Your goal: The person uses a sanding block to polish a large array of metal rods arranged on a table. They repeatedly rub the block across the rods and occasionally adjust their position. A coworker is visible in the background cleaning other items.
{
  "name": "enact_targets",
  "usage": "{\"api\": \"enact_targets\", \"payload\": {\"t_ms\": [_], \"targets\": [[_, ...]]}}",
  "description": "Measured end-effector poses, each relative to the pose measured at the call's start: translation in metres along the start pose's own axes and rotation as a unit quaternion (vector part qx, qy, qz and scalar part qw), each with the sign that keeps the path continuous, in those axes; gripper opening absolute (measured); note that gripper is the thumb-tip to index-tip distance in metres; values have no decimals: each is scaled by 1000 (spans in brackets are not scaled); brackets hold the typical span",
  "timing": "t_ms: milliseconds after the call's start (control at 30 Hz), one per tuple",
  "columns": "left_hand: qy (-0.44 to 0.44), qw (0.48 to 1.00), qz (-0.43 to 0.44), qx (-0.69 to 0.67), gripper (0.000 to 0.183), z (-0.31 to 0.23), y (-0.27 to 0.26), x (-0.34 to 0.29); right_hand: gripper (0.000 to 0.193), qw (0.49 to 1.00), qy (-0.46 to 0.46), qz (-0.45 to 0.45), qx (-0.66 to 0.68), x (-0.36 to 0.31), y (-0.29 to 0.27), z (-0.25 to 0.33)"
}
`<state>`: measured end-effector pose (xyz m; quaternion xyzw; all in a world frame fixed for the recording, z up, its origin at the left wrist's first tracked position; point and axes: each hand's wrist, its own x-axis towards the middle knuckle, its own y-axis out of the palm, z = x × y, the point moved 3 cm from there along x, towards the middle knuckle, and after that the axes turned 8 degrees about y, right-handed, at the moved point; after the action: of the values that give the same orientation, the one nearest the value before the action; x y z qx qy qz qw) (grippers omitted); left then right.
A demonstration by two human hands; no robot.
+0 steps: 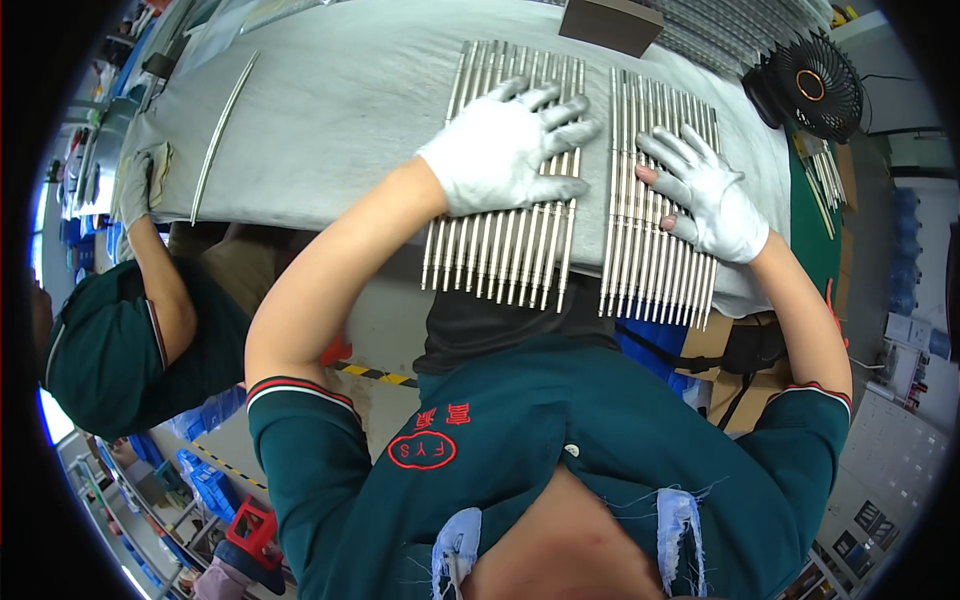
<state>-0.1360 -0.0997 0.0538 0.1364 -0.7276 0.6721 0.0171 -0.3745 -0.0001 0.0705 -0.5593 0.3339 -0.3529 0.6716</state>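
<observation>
Two rows of slim shiny metal rods lie side by side on the cloth-covered table (330, 130), their near ends jutting past its front edge. My left hand (510, 148), in a white glove greyed at the fingers, lies flat with spread fingers across the left row of metal rods (500, 250). Over the right row of metal rods (655, 270) rests my right hand (708, 195), gloved alike, its fingers stretched out; the thumb and one fingertip show bare. A narrow gap of cloth separates the rows. Parts of the rods are hidden under both hands.
A brown box (611, 24) stands behind the rods, and a black fan (805, 88) at the back right. One long thin rod (222, 135) lies alone on the left. At the far left a co-worker's gloved hand (136, 188) holds a cloth. More rods (825, 175) lie right of the table.
</observation>
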Motion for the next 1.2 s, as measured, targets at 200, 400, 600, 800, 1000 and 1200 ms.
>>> {"api": "enact_targets", "payload": {"t_ms": [200, 400, 600, 800, 1000, 1200], "targets": [[20, 1000, -15, -10, 72, -6, 6, 10, 58, 1000, 9, 14, 8, 0, 1, 1], [23, 1000, -8, -5, 70, 26, -4, -34, 57, 1000, 8, 17, 5, 1, 4, -1], [11, 1000, 4, 4, 70, 36, -10, -49, 57, 1000, 13, 11, 9, 1, 6, -2], [23, 999, -37, -2, 71, 9, 5, -12, 59, 1000, 8, 11, 11, 5, 2, 2], [32, 998, -41, -34, 73, -7, 11, 13, 60, 1000, 11, 17, 0, 6, 2, 2], [45, 998, -46, -16, 69, 14, 4, -15, 60, 1000, 4, 13, 8, 6, 2, 4]]}}
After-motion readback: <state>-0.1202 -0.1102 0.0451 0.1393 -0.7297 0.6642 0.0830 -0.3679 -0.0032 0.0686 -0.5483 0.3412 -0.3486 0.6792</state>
